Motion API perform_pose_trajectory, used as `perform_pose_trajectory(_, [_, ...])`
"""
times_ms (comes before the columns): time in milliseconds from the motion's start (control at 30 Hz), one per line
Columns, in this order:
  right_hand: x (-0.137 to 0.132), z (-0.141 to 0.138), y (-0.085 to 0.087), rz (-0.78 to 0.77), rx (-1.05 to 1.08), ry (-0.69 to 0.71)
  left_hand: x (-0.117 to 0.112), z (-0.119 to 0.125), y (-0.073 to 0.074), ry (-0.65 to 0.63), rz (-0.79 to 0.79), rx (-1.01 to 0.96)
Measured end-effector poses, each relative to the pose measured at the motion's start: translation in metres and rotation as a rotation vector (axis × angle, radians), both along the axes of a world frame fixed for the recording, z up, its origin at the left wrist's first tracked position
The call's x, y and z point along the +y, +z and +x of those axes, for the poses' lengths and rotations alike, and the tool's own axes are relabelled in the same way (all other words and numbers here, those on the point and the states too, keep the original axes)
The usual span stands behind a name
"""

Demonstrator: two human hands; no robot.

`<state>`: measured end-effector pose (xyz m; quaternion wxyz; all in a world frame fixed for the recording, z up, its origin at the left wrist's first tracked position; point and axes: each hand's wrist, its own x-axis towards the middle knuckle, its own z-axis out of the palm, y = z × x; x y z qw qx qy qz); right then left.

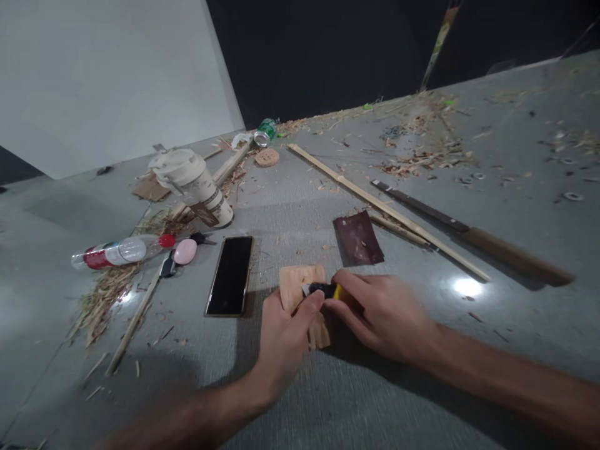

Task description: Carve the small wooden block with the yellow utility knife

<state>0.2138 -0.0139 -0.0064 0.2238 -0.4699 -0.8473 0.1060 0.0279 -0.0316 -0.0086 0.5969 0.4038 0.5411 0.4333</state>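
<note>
My left hand (284, 334) presses down on a small flat wooden piece (300, 282) lying on the grey floor, fingers closed over its near part. My right hand (379, 312) grips a yellow and black utility knife (328, 290), its tip resting on the wood next to my left thumb. A dark red sheet of sandpaper (359, 237) lies just beyond the wood. A black phone (231, 275) lies face up to the left of my left hand.
A long thin bamboo strip (389, 212) and a big knife with a wooden handle (473, 234) lie to the right. At left are paper cups (197, 184), a plastic bottle (117, 252), keys with a pink fob (182, 253), a green can (265, 132) and wood shavings (417, 156).
</note>
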Motion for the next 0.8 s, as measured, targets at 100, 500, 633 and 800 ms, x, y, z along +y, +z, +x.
perform_pose_trajectory(100, [0.000,-0.002,-0.001,-0.015,0.017,-0.006,0.000,0.000,-0.001,0.009,0.016,0.013])
perform_pose_trajectory(500, [-0.005,-0.007,-0.002,-0.103,0.089,-0.025,-0.004,0.002,-0.002,0.035,0.049,-0.015])
perform_pose_trajectory(633, [-0.004,-0.008,-0.001,-0.101,0.115,-0.021,-0.007,0.002,-0.002,0.060,0.053,0.002])
perform_pose_trajectory(800, [0.008,0.004,0.006,0.019,0.042,0.082,-0.004,0.004,0.005,0.033,0.068,0.027])
